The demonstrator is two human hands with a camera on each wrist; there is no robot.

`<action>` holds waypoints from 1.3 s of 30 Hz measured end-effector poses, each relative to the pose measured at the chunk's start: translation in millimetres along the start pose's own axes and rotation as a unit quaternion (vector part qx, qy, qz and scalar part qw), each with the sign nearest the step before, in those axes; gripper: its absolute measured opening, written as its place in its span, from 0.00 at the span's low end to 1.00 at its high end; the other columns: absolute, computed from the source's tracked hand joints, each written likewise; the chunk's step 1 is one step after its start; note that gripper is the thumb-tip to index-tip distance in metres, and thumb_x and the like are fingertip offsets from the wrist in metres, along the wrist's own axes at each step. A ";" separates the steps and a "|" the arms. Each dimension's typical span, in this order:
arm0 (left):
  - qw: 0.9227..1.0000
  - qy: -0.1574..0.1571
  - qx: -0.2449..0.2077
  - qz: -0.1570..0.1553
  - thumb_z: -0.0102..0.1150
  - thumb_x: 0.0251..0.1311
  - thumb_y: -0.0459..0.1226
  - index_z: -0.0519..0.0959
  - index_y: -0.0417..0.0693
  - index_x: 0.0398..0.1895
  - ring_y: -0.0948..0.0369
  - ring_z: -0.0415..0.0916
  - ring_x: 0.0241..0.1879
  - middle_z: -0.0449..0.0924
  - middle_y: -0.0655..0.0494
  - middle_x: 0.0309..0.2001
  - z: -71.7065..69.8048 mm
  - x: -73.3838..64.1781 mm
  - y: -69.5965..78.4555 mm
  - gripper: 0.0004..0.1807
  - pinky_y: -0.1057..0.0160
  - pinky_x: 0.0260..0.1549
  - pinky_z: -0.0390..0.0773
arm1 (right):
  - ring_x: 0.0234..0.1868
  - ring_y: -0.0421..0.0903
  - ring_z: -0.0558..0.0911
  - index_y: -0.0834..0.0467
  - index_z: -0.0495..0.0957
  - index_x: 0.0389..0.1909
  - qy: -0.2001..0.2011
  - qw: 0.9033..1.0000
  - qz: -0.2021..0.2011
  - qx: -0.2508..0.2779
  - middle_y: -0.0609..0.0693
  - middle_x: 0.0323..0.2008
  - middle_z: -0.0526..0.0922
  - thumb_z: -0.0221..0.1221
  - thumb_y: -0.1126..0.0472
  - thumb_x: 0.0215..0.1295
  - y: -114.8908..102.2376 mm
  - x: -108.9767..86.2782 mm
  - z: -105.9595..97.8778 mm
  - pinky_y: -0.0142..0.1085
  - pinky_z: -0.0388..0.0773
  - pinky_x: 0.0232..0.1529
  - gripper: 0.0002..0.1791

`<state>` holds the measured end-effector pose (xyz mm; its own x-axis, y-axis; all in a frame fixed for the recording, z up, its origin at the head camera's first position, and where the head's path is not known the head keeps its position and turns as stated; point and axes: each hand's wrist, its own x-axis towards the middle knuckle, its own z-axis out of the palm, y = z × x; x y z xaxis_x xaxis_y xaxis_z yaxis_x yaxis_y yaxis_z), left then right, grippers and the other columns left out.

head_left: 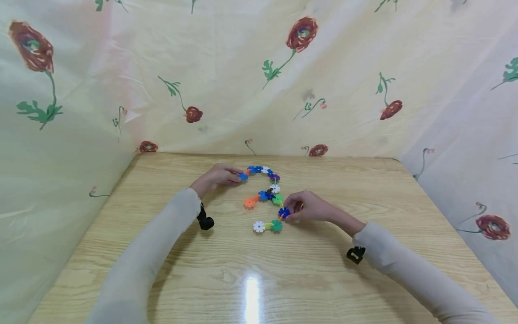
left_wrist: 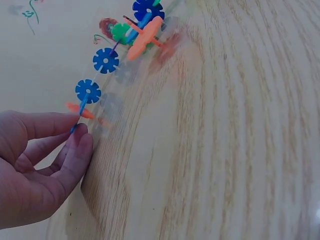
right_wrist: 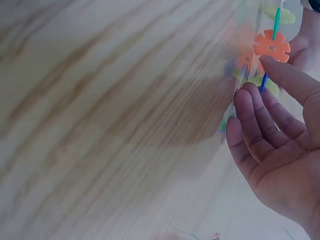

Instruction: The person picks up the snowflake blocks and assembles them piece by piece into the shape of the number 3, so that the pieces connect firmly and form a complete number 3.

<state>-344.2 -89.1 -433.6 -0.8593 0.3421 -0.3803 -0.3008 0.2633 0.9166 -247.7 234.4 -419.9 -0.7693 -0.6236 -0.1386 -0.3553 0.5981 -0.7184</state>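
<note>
A chain of slotted flower-shaped plastic discs (head_left: 265, 170), joined edge to edge, lies on the table in a curve like a numeral 3. My left hand (head_left: 218, 175) pinches the light blue disc (head_left: 243, 177) at its upper left end, beside an orange disc (left_wrist: 80, 110) in the left wrist view. On the lower right bend, my right hand (head_left: 310, 207) pinches a dark blue disc (head_left: 284, 213) between thumb and fingers. The right wrist view shows an orange disc (right_wrist: 271, 47) close to the thumb. A white disc (head_left: 259, 227) ends the lower arm, and an orange disc (head_left: 249, 203) ends the middle one.
The wood-grain table (head_left: 226, 270) reaches back to a flowered cloth (head_left: 226, 81), which also hangs on both sides. Black straps with mounts (head_left: 205, 221) sit at both wrists. A bright reflection shows near the front of the tabletop.
</note>
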 end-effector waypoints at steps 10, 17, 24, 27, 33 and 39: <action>1.000 -0.009 0.011 0.017 0.59 0.68 0.27 0.75 0.37 0.67 0.55 0.84 0.53 0.78 0.39 0.64 -4.3 7.5 -2.6 0.23 0.56 0.58 0.83 | 0.33 0.41 0.81 0.61 0.83 0.43 0.007 1.000 -0.010 0.007 0.49 0.31 0.85 0.73 0.61 0.59 -3.8 7.2 6.8 0.30 0.82 0.34 0.14; 1.000 -0.008 0.002 0.015 0.61 0.67 0.26 0.77 0.37 0.65 0.63 0.84 0.43 0.80 0.39 0.61 -6.2 11.7 -8.1 0.23 0.60 0.53 0.85 | 0.33 0.41 0.81 0.60 0.83 0.43 0.004 1.000 -0.012 0.010 0.49 0.31 0.84 0.73 0.60 0.59 -2.9 10.9 12.6 0.31 0.81 0.34 0.14; 1.000 -0.008 -0.003 0.020 0.62 0.66 0.26 0.77 0.36 0.64 0.63 0.85 0.42 0.82 0.40 0.58 -6.6 16.5 -14.5 0.22 0.62 0.50 0.86 | 0.31 0.40 0.81 0.58 0.83 0.42 -0.003 1.000 -0.002 0.016 0.47 0.30 0.84 0.74 0.59 0.58 -1.9 14.7 15.6 0.30 0.81 0.32 0.14; 1.000 -0.007 -0.002 0.022 0.61 0.67 0.27 0.78 0.37 0.64 0.62 0.85 0.43 0.81 0.40 0.60 -7.3 16.5 -14.8 0.21 0.61 0.51 0.86 | 0.31 0.41 0.81 0.58 0.83 0.42 -0.006 1.000 -0.001 0.016 0.47 0.30 0.83 0.74 0.60 0.58 -3.0 15.5 15.5 0.30 0.81 0.32 0.14; 1.000 -0.005 0.000 0.017 0.60 0.68 0.28 0.78 0.39 0.64 0.60 0.84 0.48 0.79 0.41 0.63 -7.7 16.0 -12.3 0.21 0.60 0.53 0.85 | 0.30 0.40 0.80 0.58 0.83 0.42 -0.009 1.000 -0.005 0.018 0.47 0.30 0.83 0.74 0.59 0.59 -4.0 17.0 14.2 0.30 0.80 0.31 0.14; 1.000 0.001 0.005 0.021 0.62 0.67 0.28 0.79 0.39 0.63 0.64 0.85 0.43 0.81 0.42 0.60 -10.5 18.9 -9.6 0.21 0.61 0.52 0.85 | 0.31 0.40 0.80 0.58 0.82 0.42 -0.013 1.000 -0.009 0.020 0.47 0.30 0.83 0.73 0.59 0.59 -5.7 20.3 10.4 0.29 0.80 0.32 0.13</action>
<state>-361.8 -94.6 -448.3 -0.8722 0.3511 -0.3406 -0.2601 0.2569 0.9308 -255.7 213.1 -425.7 -0.7486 -0.6475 -0.1426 -0.3477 0.5666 -0.7470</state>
